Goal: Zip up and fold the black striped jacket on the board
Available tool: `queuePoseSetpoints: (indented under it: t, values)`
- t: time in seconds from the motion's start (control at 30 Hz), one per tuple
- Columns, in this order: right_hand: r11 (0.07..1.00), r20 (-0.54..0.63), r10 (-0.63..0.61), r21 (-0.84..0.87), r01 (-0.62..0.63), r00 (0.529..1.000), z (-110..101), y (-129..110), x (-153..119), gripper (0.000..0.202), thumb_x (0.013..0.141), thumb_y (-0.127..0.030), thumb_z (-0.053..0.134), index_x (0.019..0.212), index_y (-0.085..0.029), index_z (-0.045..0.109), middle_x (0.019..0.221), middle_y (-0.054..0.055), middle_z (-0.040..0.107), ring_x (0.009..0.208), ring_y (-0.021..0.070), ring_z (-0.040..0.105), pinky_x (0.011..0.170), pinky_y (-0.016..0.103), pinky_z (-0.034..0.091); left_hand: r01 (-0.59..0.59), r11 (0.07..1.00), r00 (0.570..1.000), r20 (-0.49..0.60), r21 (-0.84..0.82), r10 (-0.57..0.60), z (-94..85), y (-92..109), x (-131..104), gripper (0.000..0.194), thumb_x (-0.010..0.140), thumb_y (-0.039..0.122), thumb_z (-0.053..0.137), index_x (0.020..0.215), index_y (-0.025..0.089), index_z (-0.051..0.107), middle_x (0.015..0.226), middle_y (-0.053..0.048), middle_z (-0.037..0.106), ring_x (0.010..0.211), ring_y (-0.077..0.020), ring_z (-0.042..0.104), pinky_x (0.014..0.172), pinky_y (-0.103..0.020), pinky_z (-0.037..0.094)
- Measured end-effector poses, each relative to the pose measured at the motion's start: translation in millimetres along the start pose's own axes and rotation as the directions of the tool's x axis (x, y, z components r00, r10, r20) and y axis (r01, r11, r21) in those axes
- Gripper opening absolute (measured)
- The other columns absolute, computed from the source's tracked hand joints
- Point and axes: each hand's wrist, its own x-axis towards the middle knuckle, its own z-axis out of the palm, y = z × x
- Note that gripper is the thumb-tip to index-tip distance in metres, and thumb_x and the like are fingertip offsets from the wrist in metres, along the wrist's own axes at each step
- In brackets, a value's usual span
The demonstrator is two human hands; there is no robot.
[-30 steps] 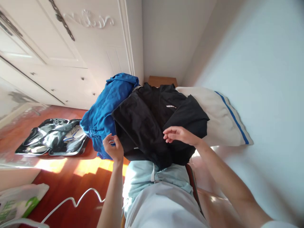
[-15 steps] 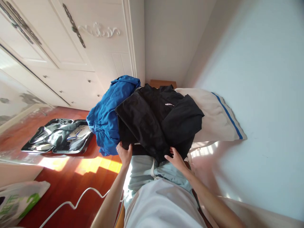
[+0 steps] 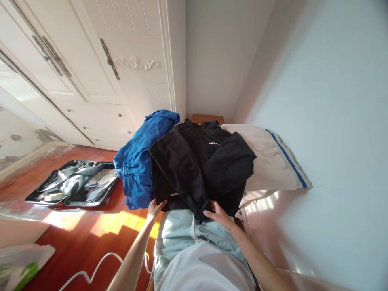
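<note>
A black jacket with small white lettering lies spread in front of me, both sleeves folded across its body. My left hand pinches the jacket's lower left corner. At the cuff of a folded sleeve near the bottom edge, my right hand has its thumb and fingers on the black cloth. A blue garment with a gathered part lies left of the jacket. Cream cloth with a blue stripe reaches out from under it on the right.
An open suitcase with things inside lies on the red wooden floor at left. White cabinets stand behind. A plastic bag and a white cable are at lower left; a wall rises at right.
The view has tilted up a little, so things sit lower. My right hand has shifted slightly left along the jacket's bottom edge, and the sleeve cuff with it. My left hand remains at the corner.
</note>
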Motion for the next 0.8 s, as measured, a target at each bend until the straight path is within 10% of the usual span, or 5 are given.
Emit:
queuePoseSetpoints:
  t: [0.23, 0.43, 0.67, 0.8]
  values:
    - [0.993, 0.071, 0.107, -0.058, -0.103, 0.992, 4, -5, -10, 0.033, 0.065, -0.044, 0.076, 0.083, -0.018, 0.069, 0.078, 0.006, 0.07, 0.077, 0.0282, 0.067, 0.068, 0.038, 0.053, 0.1, 0.976, 0.988, 0.136, -0.194, -0.074, -19.1, 7, -20, 0.053, 0.054, 0.04, 0.081, 0.099, 0.015, 0.067, 0.098, -0.011, 0.076, 0.094, -0.0287, 0.071, 0.079, -0.034, 0.056]
    - [0.972, 0.228, 0.089, 0.194, -0.135, 0.97, 2, -23, -24, 0.049, 0.067, -0.054, 0.08, 0.099, -0.019, 0.069, 0.093, 0.006, 0.072, 0.083, 0.0229, 0.068, 0.067, 0.032, 0.054, 0.422, 0.849, 0.902, 0.246, -0.319, -0.356, -39.1, 31, -56, 0.03, 0.058, 0.024, 0.073, 0.085, 0.014, 0.067, 0.072, -0.009, 0.073, 0.069, -0.0285, 0.072, 0.061, -0.036, 0.058]
    - [0.972, -0.109, 0.199, -0.101, -0.21, 0.974, -34, 6, -27, 0.044, 0.075, -0.06, 0.068, 0.092, -0.02, 0.061, 0.106, 0.014, 0.069, 0.106, 0.0321, 0.066, 0.085, 0.044, 0.056, 0.625, 0.693, 0.779, 0.353, -0.36, -0.519, -40.2, 50, -84, 0.021, 0.066, 0.02, 0.067, 0.085, 0.012, 0.071, 0.07, -0.011, 0.074, 0.072, -0.0311, 0.074, 0.068, -0.04, 0.061]
    - [0.881, -0.45, -0.177, -0.469, -0.062, 0.875, -58, 5, -35, 0.058, 0.071, -0.052, 0.067, 0.115, -0.017, 0.054, 0.126, 0.023, 0.058, 0.127, 0.0398, 0.053, 0.108, 0.054, 0.041, 0.703, 0.598, 0.71, 0.421, -0.385, -0.564, -30.7, 65, -94, 0.028, 0.068, 0.019, 0.063, 0.091, 0.007, 0.072, 0.074, -0.015, 0.075, 0.078, -0.0341, 0.075, 0.074, -0.044, 0.061]
